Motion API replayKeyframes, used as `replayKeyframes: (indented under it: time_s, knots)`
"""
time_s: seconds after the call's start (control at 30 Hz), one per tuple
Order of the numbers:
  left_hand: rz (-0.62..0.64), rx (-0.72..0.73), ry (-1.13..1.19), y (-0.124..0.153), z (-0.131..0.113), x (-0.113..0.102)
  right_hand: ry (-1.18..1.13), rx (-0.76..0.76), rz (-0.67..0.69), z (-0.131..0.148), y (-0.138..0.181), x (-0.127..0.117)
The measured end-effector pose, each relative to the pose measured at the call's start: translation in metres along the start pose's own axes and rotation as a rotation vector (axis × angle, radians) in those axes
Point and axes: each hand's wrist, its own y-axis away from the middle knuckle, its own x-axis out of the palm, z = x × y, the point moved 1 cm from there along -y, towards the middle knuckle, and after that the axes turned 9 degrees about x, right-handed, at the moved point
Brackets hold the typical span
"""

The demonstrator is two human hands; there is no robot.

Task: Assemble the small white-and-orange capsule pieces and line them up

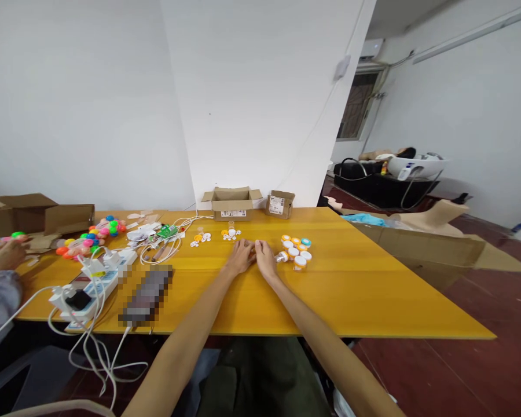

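My left hand (241, 256) and my right hand (264, 259) rest close together at the middle of the yellow table (330, 295). The fingers of both curl inward and look closed; whatever lies between them is hidden. Just right of my right hand, a small clear jar (281, 256) lies tipped on its side. Beyond it stands a cluster of several small jars with white lids and orange rims, such as this lidded jar (300, 262). One jar there has a teal rim (305, 242). Past my left hand are small white and orange pieces (231, 234) and a clear open jar (231, 225).
An open carton (232, 204) and a smaller box (280, 204) stand against the wall. Leftward lie a pixelated dark device (145, 296), a power strip (108, 284) with cables, and colourful balls (87, 243). Another person's hand (4, 255) is at far left.
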Motion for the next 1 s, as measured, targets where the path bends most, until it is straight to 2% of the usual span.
replayKeyframes:
  time_s: [0.27, 0.4, 0.5, 0.67, 0.87, 1.0]
  knots:
    - [0.024, 0.032, -0.008, -0.013, -0.003, 0.007, -0.086, 0.006, -0.02, -0.01, 0.006, -0.005]
    - [-0.004, 0.049, 0.034, -0.02, -0.004, 0.01, -0.127, -0.022, 0.003, -0.011, 0.011, -0.008]
    - [-0.041, 0.059, 0.071, -0.027, -0.002, 0.015, -0.114, -0.056, -0.028, -0.011, 0.014, -0.011]
    - [-0.056, 0.008, 0.089, -0.041, 0.003, 0.025, -0.101, -0.048, -0.064, -0.011, 0.018, -0.014]
    - [-0.106, -0.036, 0.116, -0.063, 0.007, 0.032, -0.109, -0.026, -0.029, -0.008, 0.023, -0.018]
    - [-0.067, -0.06, 0.127, -0.075, 0.011, 0.031, -0.133, 0.003, -0.006, -0.005, 0.028, -0.019]
